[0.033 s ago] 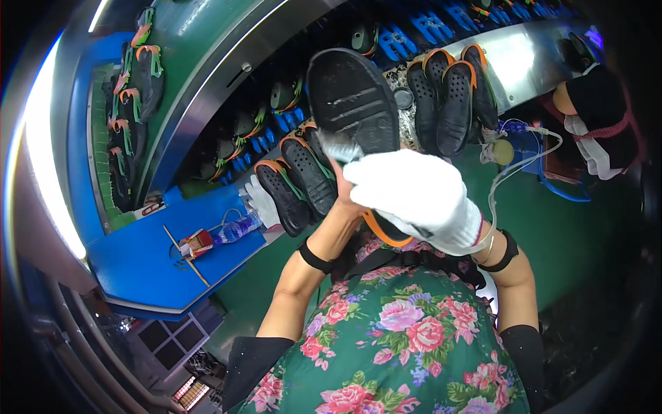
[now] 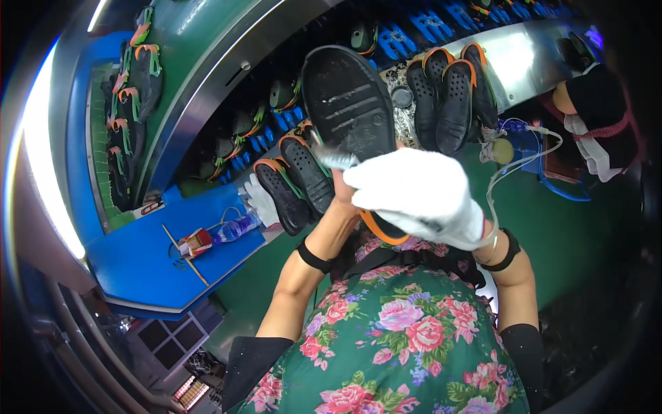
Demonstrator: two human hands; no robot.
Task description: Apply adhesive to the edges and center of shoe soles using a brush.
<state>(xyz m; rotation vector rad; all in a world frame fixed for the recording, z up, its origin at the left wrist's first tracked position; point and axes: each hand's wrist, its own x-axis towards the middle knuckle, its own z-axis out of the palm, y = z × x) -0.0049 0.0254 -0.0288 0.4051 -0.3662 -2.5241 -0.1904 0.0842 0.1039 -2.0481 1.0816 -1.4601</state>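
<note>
A black shoe sole (image 2: 348, 103), orange along its lower edge, is held upright in front of me with its ridged underside up. My bare left hand (image 2: 344, 190) grips its lower left side, the fingers mostly hidden. A white glove covers my right hand (image 2: 417, 193), which is closed around a small brush (image 2: 336, 157) whose blurred bristles lie near the sole's left edge. The glove hides the sole's lower part. Black perforated shoes with orange rims stand on both sides of the sole, such as a left shoe (image 2: 308, 172) and a right shoe (image 2: 455, 107).
On the blue side table (image 2: 148, 265) are a plastic bottle (image 2: 238, 228), a red box (image 2: 196, 243), a thin stick and a white glove (image 2: 261, 200). More shoes ride the conveyor (image 2: 103, 152) at far left. A co-worker's arm (image 2: 565, 100) and a cable (image 2: 517, 162) are at right.
The sole has shifted slightly left and up. My right hand has tilted a little, and the brush has moved slightly left and down along the sole's edge.
</note>
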